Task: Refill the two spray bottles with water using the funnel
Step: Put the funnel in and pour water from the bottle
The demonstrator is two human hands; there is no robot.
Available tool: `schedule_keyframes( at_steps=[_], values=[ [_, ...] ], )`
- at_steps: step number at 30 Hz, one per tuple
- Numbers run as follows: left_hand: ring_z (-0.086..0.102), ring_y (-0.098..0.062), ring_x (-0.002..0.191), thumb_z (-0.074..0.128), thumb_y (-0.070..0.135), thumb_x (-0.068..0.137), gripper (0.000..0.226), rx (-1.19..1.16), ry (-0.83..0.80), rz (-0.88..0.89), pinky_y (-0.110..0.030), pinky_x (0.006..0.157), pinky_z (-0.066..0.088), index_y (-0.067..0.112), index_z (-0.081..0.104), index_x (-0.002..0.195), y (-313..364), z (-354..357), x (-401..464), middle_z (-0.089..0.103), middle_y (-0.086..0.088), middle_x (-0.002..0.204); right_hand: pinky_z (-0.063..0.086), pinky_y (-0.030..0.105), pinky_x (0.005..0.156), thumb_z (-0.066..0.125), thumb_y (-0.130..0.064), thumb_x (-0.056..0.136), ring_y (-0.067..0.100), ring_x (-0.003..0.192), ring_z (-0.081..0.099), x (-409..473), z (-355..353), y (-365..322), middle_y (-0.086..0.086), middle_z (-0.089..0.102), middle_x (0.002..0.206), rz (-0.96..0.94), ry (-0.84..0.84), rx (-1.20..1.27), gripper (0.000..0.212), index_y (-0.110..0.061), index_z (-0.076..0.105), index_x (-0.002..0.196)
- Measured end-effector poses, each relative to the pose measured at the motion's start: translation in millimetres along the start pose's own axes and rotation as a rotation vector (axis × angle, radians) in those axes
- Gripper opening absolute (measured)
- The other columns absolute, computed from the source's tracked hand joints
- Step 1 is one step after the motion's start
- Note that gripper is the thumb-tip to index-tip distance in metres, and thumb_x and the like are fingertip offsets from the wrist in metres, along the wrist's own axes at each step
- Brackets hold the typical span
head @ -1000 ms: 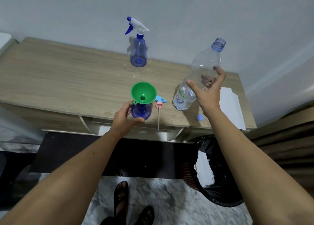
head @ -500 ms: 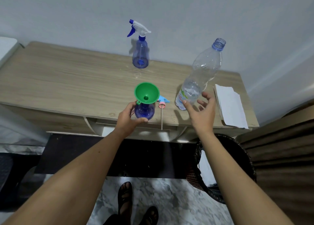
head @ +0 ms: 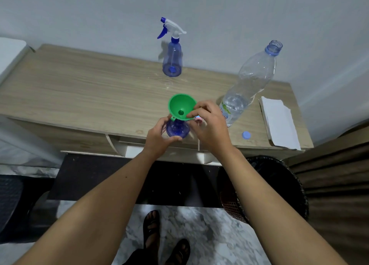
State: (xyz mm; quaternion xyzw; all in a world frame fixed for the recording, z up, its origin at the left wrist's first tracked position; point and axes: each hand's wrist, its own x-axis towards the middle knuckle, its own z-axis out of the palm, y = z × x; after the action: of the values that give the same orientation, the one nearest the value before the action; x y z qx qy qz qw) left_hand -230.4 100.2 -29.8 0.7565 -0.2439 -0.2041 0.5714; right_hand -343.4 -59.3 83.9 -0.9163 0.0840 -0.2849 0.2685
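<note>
A green funnel [head: 180, 107] sits in the neck of an open blue spray bottle [head: 177, 128] near the table's front edge. My left hand [head: 159, 137] grips that bottle's body. My right hand [head: 209, 126] pinches the funnel's right rim between thumb and fingers. The bottle's removed spray head [head: 198, 119], pink and blue with a long tube, lies mostly hidden under my right hand. A second blue spray bottle [head: 172, 60] with its white and blue trigger head on stands at the back by the wall. A clear uncapped water bottle [head: 249, 84], water low in it, stands at the right.
The wooden table [head: 89, 90] holds a blue bottle cap [head: 246, 135] and folded white paper [head: 279, 122] at its right end. A black-lined bin [head: 279, 184] stands on the floor under the right end. The wall runs close behind the table.
My right hand let go of the water bottle, which now stands on the table, and moved left to pinch the funnel's rim. My left hand stays on the spray bottle.
</note>
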Motion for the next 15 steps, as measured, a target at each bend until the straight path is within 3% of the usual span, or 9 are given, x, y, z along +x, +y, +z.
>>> schedule_keyframes(
  at_steps=[4,8,10,15],
  values=[
    [0.068,-0.011,0.123,0.096,0.047,0.056,0.098,-0.05,0.013,-0.017,-0.039,0.11,0.054,0.015,0.058,0.14,1,1,-1,0.071,0.002,0.131,0.04,0.013,0.089,0.084,-0.013,0.084,0.029,0.096,0.064,10,-7,2,0.004,0.069,0.099,0.039,0.007,-0.002,0.01,-0.013,0.078,0.092],
    [0.066,-0.011,0.127,0.099,0.041,0.056,0.099,-0.057,0.012,-0.045,-0.04,0.113,0.052,0.018,0.058,0.142,2,1,-1,0.069,0.003,0.136,0.053,0.033,0.088,0.082,-0.013,0.088,0.022,0.093,0.068,23,-19,4,0.002,0.073,0.096,0.037,0.057,0.055,0.008,-0.012,0.078,0.095],
    [0.064,-0.009,0.128,0.101,0.033,0.058,0.098,-0.049,0.005,-0.051,-0.04,0.114,0.051,0.018,0.057,0.144,3,0,-1,0.068,0.004,0.138,0.054,0.03,0.087,0.079,-0.011,0.09,0.017,0.092,0.069,29,-24,6,0.001,0.075,0.095,0.073,0.094,0.087,0.006,-0.012,0.079,0.096],
    [0.062,-0.008,0.13,0.101,0.035,0.058,0.1,-0.014,-0.009,-0.049,-0.04,0.113,0.051,0.02,0.055,0.146,4,-1,0,0.066,0.006,0.141,0.057,0.021,0.084,0.078,-0.016,0.092,0.006,0.085,0.071,41,-23,22,-0.005,0.077,0.092,0.274,0.164,0.155,0.008,-0.013,0.078,0.1]
  ],
)
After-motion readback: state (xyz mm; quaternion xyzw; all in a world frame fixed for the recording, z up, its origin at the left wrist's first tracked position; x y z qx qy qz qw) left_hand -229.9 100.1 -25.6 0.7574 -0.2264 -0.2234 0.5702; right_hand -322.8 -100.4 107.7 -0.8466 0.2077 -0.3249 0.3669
